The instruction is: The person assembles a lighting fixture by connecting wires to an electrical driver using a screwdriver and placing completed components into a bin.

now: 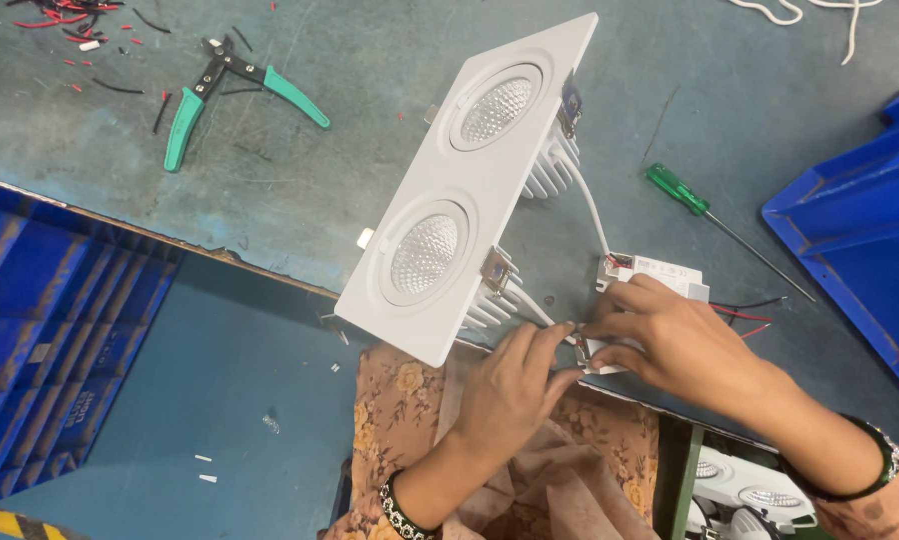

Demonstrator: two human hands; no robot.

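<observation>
A single head-worn camera looks steeply down from close above the person's own lap and both hands onto the near edge of a grey workbench (pixel 300 200), tilted so that the bench edge runs slantwise, with blue floor (pixel 220 380) showing below at the left.

Green-handled pliers (pixel 238 95) lie open on the grey workbench (pixel 370 160) near red and black wire scraps (pixel 65 20). A green-handled screwdriver (pixel 715 215) lies beside a blue bin (pixel 855 235), and white cord (pixel 820 15) curls at the bench's far edge.
</observation>
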